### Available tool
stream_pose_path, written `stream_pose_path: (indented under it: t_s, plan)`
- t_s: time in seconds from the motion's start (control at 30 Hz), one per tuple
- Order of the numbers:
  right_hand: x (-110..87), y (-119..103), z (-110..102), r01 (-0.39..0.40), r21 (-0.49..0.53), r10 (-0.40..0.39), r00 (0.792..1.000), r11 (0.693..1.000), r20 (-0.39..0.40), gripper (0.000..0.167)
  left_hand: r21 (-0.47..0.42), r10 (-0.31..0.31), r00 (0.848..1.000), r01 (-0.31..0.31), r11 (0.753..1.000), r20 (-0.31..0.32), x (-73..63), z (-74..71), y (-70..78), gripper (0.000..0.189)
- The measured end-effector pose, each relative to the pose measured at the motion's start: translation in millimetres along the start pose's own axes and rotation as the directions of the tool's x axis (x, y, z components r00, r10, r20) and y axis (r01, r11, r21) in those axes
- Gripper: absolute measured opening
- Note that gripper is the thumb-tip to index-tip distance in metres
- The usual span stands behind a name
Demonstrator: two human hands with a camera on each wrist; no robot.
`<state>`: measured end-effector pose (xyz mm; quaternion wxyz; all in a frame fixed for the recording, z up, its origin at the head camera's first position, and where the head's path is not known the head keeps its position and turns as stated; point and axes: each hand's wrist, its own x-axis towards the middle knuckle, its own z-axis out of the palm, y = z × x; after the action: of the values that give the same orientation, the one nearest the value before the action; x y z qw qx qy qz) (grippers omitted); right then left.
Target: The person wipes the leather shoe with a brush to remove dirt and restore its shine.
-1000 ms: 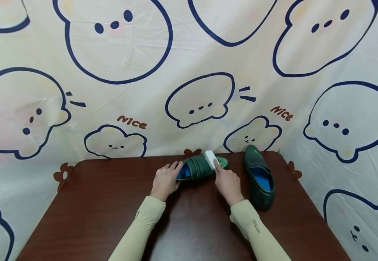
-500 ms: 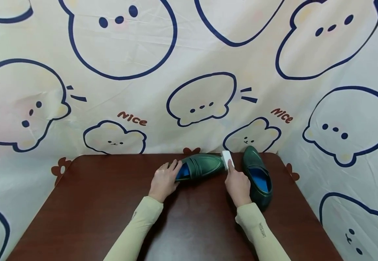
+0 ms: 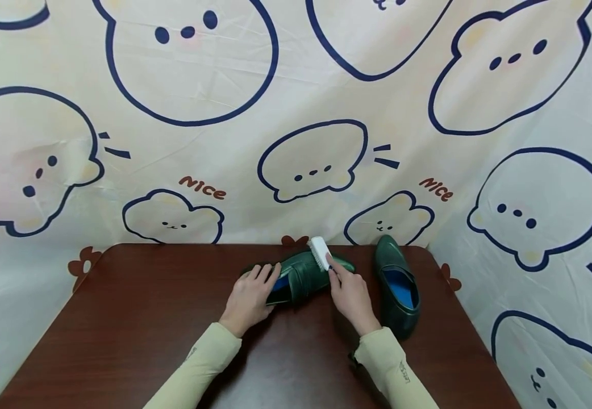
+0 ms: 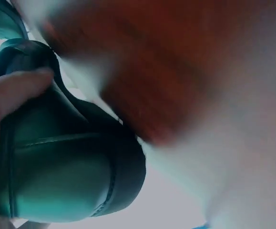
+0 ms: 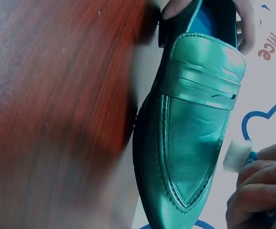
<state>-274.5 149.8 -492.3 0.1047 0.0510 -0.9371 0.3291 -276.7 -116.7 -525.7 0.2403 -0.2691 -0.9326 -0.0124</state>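
A green loafer (image 3: 302,277) with a blue insole lies near the table's far edge, its toe pointing right. My left hand (image 3: 249,298) grips it at the heel; in the left wrist view the thumb lies over the opening's rim of the loafer (image 4: 61,176). My right hand (image 3: 353,296) holds a white brush (image 3: 320,253), bristles facing the loafer's front part. Seen from the right wrist, the bristles (image 5: 237,156) are beside the loafer's edge (image 5: 195,138); whether they touch cannot be told. The other end of the brush is hidden in the fingers.
A second green loafer (image 3: 399,322) stands to the right of my right hand, toe toward the back. The brown table (image 3: 137,324) ends at a patterned cloth backdrop (image 3: 245,170), which also hangs on both sides.
The brush went right past the loafer's toe, then came back left over its front part. The held loafer has turned and shifted slightly closer, with my left hand still on it.
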Motion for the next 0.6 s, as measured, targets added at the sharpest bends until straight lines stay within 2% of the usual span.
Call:
stream_pose_path:
  t_s: [0.07, 0.13, 0.27, 0.33, 0.37, 0.43, 0.47, 0.5, 0.53, 0.57, 0.6]
  plan:
    - [-2.0, 0, 0, 0.021, 0.011, -0.021, 1.0, 1.0, 0.006, 0.045, -0.07, -0.021, 1.0, 0.02, 0.997, -0.002, -4.1, -2.0, -0.6, 0.093]
    - [-3.2, 1, 0, 0.056, 0.024, -0.056, 0.998, 0.998, 0.008, 0.045, -0.156, -0.037, 0.999, 0.033, 0.987, -0.02, -7.9, -4.7, -2.8, 0.078]
    - [-4.7, 2, 1, 0.139, 0.039, -0.14, 0.99, 0.989, 0.014, 0.047, -0.305, -0.004, 0.997, -0.021, 0.952, -0.082, -15.4, -9.8, -9.1, 0.044]
    - [-5.5, 2, 1, 0.178, 0.03, -0.178, 0.984, 0.984, 0.021, 0.047, -0.34, 0.007, 0.994, -0.045, 0.939, -0.111, -20.1, -10.4, -12.9, 0.036]
    - [-6.2, 2, 2, 0.19, 0.022, -0.191, 0.981, 0.982, 0.028, 0.047, -0.352, -0.007, 0.992, -0.038, 0.935, -0.124, -22.6, -10.9, -14.8, 0.035]
    - [-7.5, 2, 2, 0.203, 0.006, -0.203, 0.978, 0.979, 0.039, 0.047, -0.375, -0.098, 0.987, 0.044, 0.926, -0.125, -27.3, -11.5, -18.9, 0.029]
    - [-7.7, 2, 2, 0.203, 0.002, -0.203, 0.978, 0.979, 0.039, 0.047, -0.404, -0.168, 0.98, 0.114, 0.908, -0.103, -29.4, -12.5, -20.9, 0.027]
    - [-7.8, 1, 2, 0.197, 0.001, -0.197, 0.98, 0.98, 0.039, 0.046, -0.436, -0.248, 0.967, 0.199, 0.878, -0.057, -31.4, -13.8, -22.8, 0.029]
    - [-7.6, 1, 2, 0.188, 0.002, -0.188, 0.981, 0.982, 0.04, 0.046, -0.464, -0.328, 0.944, 0.297, 0.835, 0.014, -33.5, -14.8, -24.6, 0.033]
    - [-7.2, 1, 1, 0.182, 0.001, -0.182, 0.982, 0.983, 0.041, 0.047, -0.484, -0.398, 0.911, 0.396, 0.78, 0.104, -35.5, -15.9, -26.1, 0.04]
    - [-6.7, 1, 1, 0.177, -0.003, -0.177, 0.983, 0.984, 0.04, 0.046, -0.488, -0.447, 0.87, 0.489, 0.723, 0.208, -37.6, -17.1, -27.2, 0.051]
